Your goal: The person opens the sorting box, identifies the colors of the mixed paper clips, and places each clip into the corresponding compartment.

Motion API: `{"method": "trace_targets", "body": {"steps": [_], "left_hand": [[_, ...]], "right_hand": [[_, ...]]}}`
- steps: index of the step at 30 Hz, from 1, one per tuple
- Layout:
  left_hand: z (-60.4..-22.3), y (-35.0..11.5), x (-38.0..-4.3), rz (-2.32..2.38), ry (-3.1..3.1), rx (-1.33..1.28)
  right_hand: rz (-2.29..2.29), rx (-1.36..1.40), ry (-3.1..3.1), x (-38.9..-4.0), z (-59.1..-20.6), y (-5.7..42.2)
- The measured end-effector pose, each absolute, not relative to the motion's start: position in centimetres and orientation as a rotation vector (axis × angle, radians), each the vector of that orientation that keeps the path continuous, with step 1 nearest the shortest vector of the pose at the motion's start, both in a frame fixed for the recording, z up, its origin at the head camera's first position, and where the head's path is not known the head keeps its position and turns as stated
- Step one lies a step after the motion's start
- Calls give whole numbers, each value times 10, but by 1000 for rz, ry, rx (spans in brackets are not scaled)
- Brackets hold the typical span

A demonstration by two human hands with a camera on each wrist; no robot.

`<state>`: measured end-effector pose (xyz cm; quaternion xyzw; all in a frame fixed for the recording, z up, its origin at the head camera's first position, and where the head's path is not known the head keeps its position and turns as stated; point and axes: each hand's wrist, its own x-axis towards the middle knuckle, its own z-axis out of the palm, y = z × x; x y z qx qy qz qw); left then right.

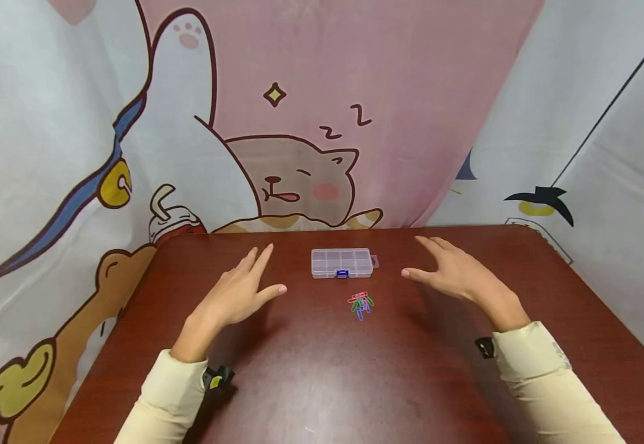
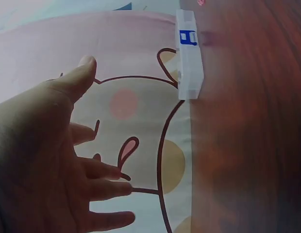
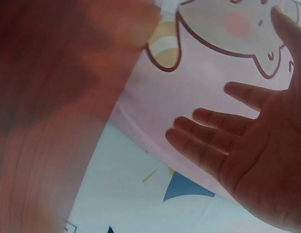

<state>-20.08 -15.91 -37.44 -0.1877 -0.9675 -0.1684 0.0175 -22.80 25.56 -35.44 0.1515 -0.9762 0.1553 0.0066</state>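
Observation:
A clear plastic compartment box (image 1: 342, 263) with a blue latch lies on the table with its lid down, toward the back. In front of it is a small pile of coloured paper clips (image 1: 361, 303), pink, green, blue and purple. My left hand (image 1: 237, 293) hovers to the left of both, fingers spread, holding nothing. On the other side my right hand (image 1: 455, 268) is raised over the table, its fingers extended and nothing in its grasp. The left wrist view shows the box (image 2: 189, 58) beyond the thumb; in the right wrist view only a blurred corner of it appears.
The dark reddish-brown table (image 1: 322, 376) reaches back to a cartoon-printed curtain (image 1: 400, 123), which also runs along both sides. Black wrist straps (image 1: 219, 377) sit at the cream sleeves (image 1: 544, 364).

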Motion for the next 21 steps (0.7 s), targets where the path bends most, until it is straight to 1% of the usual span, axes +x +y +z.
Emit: {"method": "trace_targets", "body": {"steps": [5,12,16,21], "left_hand": [[-371,-154,-205,-628,-2970,-596],[-367,-145,-223,-947,-2889,-488],[-368,-139,-235,-1147,-2845,-408],[-374,-127,-251,-1281,-2814,-358]], "right_hand": [[593,462,-3021,-243,-346,246],[766,370,-3003,-260,-342,242],[835,325,-3004,-268,-346,241],[890,318,-3009,-276,-360,236]]}}
